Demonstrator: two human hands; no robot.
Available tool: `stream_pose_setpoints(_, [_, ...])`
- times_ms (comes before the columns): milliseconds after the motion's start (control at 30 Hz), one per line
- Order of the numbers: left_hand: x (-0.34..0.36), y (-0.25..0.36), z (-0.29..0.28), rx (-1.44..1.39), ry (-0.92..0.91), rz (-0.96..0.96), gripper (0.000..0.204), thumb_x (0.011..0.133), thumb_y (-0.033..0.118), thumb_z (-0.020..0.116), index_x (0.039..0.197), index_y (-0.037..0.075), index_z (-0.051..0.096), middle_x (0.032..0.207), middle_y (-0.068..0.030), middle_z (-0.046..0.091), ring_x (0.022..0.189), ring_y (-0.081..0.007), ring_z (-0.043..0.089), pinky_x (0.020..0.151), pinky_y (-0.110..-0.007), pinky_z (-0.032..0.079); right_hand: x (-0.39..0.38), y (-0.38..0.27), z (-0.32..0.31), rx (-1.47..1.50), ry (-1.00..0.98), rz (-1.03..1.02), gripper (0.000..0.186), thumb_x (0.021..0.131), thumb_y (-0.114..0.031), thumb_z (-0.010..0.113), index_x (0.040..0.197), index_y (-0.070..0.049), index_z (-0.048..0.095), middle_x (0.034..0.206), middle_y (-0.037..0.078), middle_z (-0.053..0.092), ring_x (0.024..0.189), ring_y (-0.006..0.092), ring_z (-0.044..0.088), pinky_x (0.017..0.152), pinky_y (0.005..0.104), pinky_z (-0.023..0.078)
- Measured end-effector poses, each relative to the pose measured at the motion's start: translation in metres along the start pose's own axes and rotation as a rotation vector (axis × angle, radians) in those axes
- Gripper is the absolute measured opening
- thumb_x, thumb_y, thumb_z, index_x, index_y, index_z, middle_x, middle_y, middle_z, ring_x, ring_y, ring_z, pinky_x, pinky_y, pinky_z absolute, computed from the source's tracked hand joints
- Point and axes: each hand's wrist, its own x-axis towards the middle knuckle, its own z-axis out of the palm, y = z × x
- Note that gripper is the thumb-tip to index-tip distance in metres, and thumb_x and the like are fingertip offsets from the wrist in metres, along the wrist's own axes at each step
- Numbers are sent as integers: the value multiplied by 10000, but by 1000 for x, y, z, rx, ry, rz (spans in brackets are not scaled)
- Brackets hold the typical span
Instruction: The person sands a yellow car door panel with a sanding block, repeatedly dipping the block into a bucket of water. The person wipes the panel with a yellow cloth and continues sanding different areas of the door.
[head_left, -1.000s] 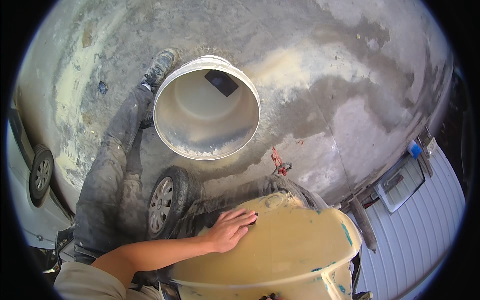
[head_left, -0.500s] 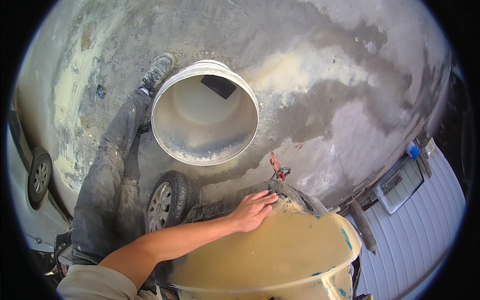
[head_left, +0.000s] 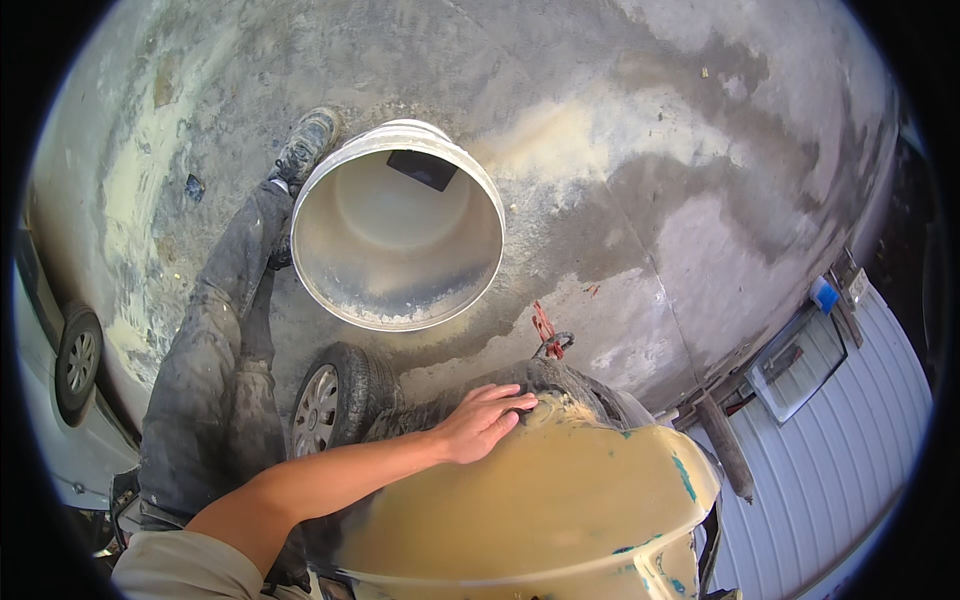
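My left hand (head_left: 484,421) lies with its fingers stretched out at the upper edge of a curved car body panel (head_left: 540,490). The panel has a tan, filler-like coat with teal spots toward its right end. A little dark material shows by the fingertips; I cannot make out what it is. Just beyond the hand runs a dark, dusty edge of the car, and the car's wheel (head_left: 330,405) stands left of the hand. My right hand is not in view.
A big whitish bucket (head_left: 400,318) stands on the stained concrete floor beyond the car, a dark rectangular piece (head_left: 422,170) inside. Red strands (head_left: 542,325) lie near the panel. My dusty trouser legs (head_left: 205,390) are at left, another car (head_left: 75,440) farther left, a ribbed white panel (head_left: 830,440) at right.
My left hand has slid a little to the left along the panel's upper edge. The whole view has shifted slightly, with the bucket appearing farther left.
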Motion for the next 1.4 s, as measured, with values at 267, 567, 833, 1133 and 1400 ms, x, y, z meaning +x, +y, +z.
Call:
stream_pose_setpoints(267, [1, 3, 0, 88, 3, 23, 391, 1063, 218, 395, 1407, 98, 535, 1508, -45, 480, 1438, -256, 363, 1189, -448, 219, -1, -3, -5, -5, -27, 20, 613, 787, -198, 737, 1350, -66, 533, 1336, 218, 535, 1163, 434, 541, 987, 521, 438])
stream_pose_setpoints(567, [10, 17, -5, 157, -28, -27, 410, 1057, 253, 420, 1420, 97, 531, 1499, -51, 492, 1451, -262, 338, 1185, -447, 236, -4, -1, -4, 5, 8, -22, 612, 794, -214, 747, 1348, -64, 538, 1301, 226, 541, 1150, 433, 544, 966, 523, 443])
stream_pose_setpoints(833, [1, -20, -1, 67, -26, 20, 405, 1064, 280, 418, 1420, 130, 539, 1513, -57, 471, 1460, -289, 304, 1190, -450, 238, -3, -2, -3, 10, 45, -25, 606, 791, -206, 751, 1341, -60, 543, 1298, 229, 542, 1139, 434, 551, 966, 520, 450])
stream_pose_setpoints(1133, [19, -18, -8, 115, -57, 202, 418, 1063, 335, 386, 1446, 231, 520, 1563, -148, 365, 1442, -330, 311, 1185, -459, 235, -3, -2, -6, -6, -17, -7, 594, 797, -215, 739, 1337, -62, 544, 1302, 225, 549, 1141, 429, 557, 965, 521, 450])
stream_pose_setpoints(1400, [8, 4, -23, 208, 53, -57, 378, 1037, 337, 477, 1356, 188, 617, 1170, -115, 505, 1135, -291, 473, 1017, -405, 393, -6, 6, -3, 18, 22, -29, 598, 811, -256, 732, 1349, -76, 539, 1310, 221, 544, 1157, 424, 549, 963, 529, 440])
